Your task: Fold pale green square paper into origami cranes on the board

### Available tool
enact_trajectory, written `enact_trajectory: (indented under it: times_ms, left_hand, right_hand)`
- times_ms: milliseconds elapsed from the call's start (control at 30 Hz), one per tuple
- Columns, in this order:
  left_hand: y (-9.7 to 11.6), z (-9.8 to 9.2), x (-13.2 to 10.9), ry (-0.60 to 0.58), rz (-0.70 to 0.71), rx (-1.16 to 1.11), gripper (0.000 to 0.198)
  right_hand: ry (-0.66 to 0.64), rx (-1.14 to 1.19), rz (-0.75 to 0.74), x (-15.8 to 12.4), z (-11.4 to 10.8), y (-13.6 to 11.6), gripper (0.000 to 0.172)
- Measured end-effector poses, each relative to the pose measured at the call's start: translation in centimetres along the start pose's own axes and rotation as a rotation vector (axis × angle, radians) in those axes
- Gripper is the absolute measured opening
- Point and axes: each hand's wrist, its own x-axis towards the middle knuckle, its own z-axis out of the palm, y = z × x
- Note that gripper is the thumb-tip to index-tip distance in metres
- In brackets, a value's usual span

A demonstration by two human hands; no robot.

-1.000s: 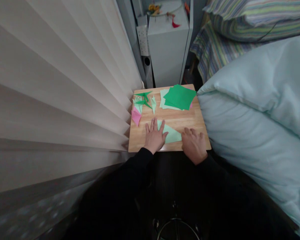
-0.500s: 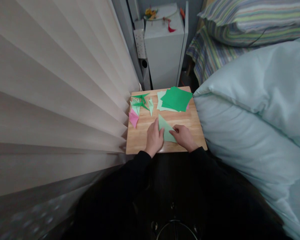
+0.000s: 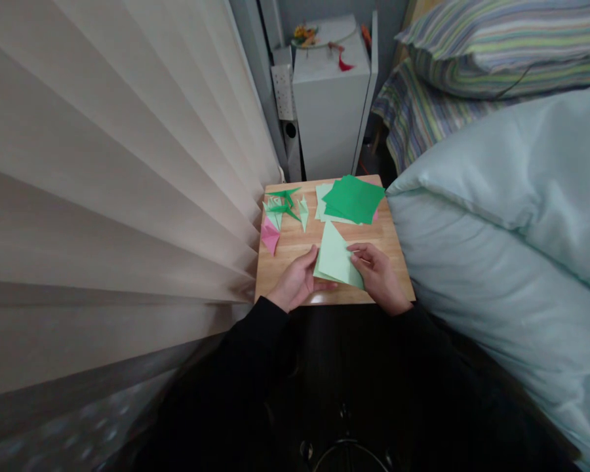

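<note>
A light green sheet of origami paper (image 3: 338, 258), folded into a triangle with its layers slightly parted at the lower left, is held tilted just above the front of a small wooden table (image 3: 288, 257). My left hand (image 3: 297, 278) grips its lower left side, thumb at the edge and fingers reaching underneath. On the right slanting edge, my right hand (image 3: 377, 272) pinches the paper between thumb and fingers. Beyond lie a pale green folded piece (image 3: 303, 213), dark green folded pieces (image 3: 286, 208) and a pink folded piece (image 3: 270, 235).
Loose dark green sheets (image 3: 354, 199) overlap pale green ones (image 3: 320, 203) at the table's back right. A pleated curtain (image 3: 187, 164) borders the left side, a pale blue quilt (image 3: 482, 223) the right. Behind the table stands a white cabinet (image 3: 329, 118).
The folded paper has been lifted and tilted, its layers parting. My left hand has shifted from lying on the paper to its lower left edge; my right hand still pinches the right side.
</note>
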Motion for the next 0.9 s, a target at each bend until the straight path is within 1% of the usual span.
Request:
enact_trajectory:
  times_ms: [100,133,200,267,300,333,367,467,533,567,633,733,800,833,900]
  left_hand:
    - [0.0,-0.1,0.3,-0.034,-0.046,-0.011,0.04]
    - [0.0,-0.2,0.3,-0.039,-0.046,-0.005,0.04]
    - [-0.1,-0.3,0.4,-0.044,-0.031,0.019,0.039]
    - [-0.2,-0.3,0.3,-0.051,-0.011,0.053,0.035]
    - [-0.2,-0.3,0.2,-0.054,-0.005,0.07,0.033]
    - [-0.2,-0.2,0.1,-0.054,0.0,0.088,0.031]
    - [-0.2,-0.2,0.1,-0.05,0.004,0.107,0.03]
    - [-0.3,0.1,0.0,-0.018,0.014,0.146,0.024]
    - [-0.4,0.2,0.0,-0.001,0.034,0.154,0.022]
    - [-0.4,0.1,0.1,0.011,0.049,0.155,0.022]
    - [-0.4,-0.3,0.3,0.042,0.072,0.17,0.02]
    - [-0.1,-1.3,0.7,0.073,0.055,0.241,0.014]
    - [0.1,-2.1,0.9,0.041,0.032,0.314,0.016]
    - [0.2,-2.4,1.0,0.024,0.037,0.343,0.02]
    - [0.2,-2.8,1.1,0.011,0.079,0.375,0.029]
  right_hand:
    - [-0.083,0.065,0.027,-0.3,0.2,-0.6,0.045]
    - [-0.13,0.086,0.045,-0.5,0.3,-0.8,0.051]
    - [-0.25,0.122,0.084,-0.8,0.6,-1.2,0.071]
    - [-0.341,0.145,0.115,-1.1,0.9,-1.5,0.089]
    - [-0.364,0.144,0.123,-1.2,1.0,-1.6,0.093]
    - [-0.368,0.127,0.124,-1.3,1.1,-1.7,0.092]
    - [-0.353,0.091,0.115,-1.4,1.1,-1.7,0.087]
    - [-0.239,-0.063,0.032,-1.3,0.8,-1.8,0.064]
    - [-0.187,-0.092,0.002,-1.2,0.6,-1.7,0.053]
    - [-0.183,-0.075,0.018,-1.2,0.5,-1.6,0.052]
    - [-0.156,-0.032,0.096,-1.0,0.2,-1.2,0.052]
    - [0.016,-0.028,0.197,-0.5,-0.3,-0.5,0.052]
    - [0.088,-0.022,0.219,-0.1,-0.7,-0.2,0.051]
    - [0.082,-0.019,0.223,0.0,-0.9,-0.2,0.05]
    - [0.02,-0.021,0.239,0.0,-1.1,-0.4,0.046]
